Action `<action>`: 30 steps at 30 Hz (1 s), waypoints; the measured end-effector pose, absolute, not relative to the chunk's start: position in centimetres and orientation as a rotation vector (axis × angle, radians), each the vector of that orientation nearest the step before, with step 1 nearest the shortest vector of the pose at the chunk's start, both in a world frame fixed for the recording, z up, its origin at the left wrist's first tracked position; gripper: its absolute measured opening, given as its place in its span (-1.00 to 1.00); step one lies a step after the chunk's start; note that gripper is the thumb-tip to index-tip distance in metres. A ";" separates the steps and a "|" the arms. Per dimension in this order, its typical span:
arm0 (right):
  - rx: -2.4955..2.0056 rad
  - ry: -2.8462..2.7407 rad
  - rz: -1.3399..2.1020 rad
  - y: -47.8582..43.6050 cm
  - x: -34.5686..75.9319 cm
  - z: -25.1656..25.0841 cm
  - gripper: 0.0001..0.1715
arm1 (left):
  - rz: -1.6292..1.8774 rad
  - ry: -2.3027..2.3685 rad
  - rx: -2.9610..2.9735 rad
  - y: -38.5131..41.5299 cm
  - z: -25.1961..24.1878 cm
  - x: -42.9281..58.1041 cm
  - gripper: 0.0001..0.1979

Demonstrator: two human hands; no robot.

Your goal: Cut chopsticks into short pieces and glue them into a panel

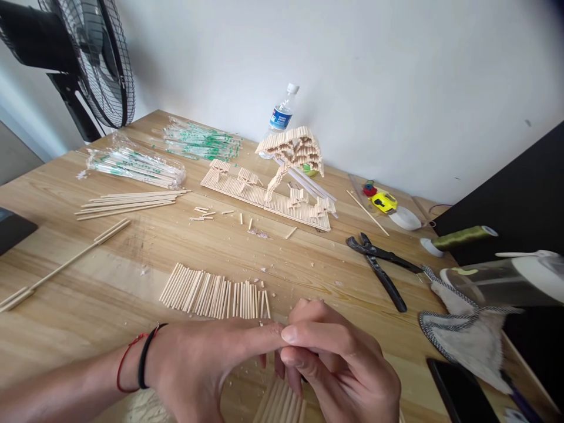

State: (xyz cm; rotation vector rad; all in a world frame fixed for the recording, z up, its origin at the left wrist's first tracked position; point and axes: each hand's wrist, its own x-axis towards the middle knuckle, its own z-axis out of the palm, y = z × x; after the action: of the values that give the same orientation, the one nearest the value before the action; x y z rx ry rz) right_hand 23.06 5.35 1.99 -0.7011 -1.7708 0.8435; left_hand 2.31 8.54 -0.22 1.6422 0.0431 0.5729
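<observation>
My left hand, with a black band and a red string at the wrist, reaches in from the lower left, index finger stretched out. Its fingertip meets the pinched thumb and index finger of my right hand. Anything between those fingertips is too small or hidden to name. Below the hands lies a set of side-by-side wooden sticks, partly covered. Just beyond them is a row of short sticks. Farther back stands a stick-built model with a tree shape on a long base.
Bagged sticks and long loose sticks lie at left, near a fan. Behind the model stands a bottle. To the right are black pliers, a yellow tape measure, a thread spool, cloth and a phone.
</observation>
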 end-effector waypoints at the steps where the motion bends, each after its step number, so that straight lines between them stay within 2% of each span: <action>1: -0.699 -1.775 0.847 5.3 23.1 2.1 -0.87 | 0.566 0.054 1.646 8.5 -0.1 2.3 0.22; 8: -0.818 -1.909 0.702 5.0 23.1 2.5 -0.82 | 0.625 0.148 1.736 8.2 0.6 2.7 -0.08; 13: -0.654 -2.050 0.661 5.4 22.9 1.7 -0.84 | 0.585 0.113 1.765 7.9 -0.8 3.0 -0.28; 18: -0.603 -2.019 0.659 5.6 22.7 1.0 -0.89 | 0.599 0.087 1.756 7.6 -2.3 3.2 -0.36; 21: -0.596 -1.989 0.649 5.6 22.7 1.2 -0.84 | 0.609 0.070 1.770 7.7 -2.7 3.4 -0.45; 24: -0.617 -1.992 0.684 5.5 22.8 1.5 -0.78 | 0.606 0.030 1.769 7.8 -2.5 3.5 -0.41; 28: -0.622 -1.967 0.714 5.5 22.8 1.5 -0.88 | 0.634 0.071 1.809 7.8 -1.9 3.2 -0.44; 30: -0.627 -1.982 0.725 5.5 22.8 1.4 -0.84 | 0.647 0.088 1.802 7.7 -1.6 3.0 -0.46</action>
State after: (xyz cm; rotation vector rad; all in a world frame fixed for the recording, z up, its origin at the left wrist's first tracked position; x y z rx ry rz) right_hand 22.82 5.53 1.36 -0.6268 -1.9816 0.7248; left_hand 2.99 7.73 -1.63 1.8022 0.0883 0.6472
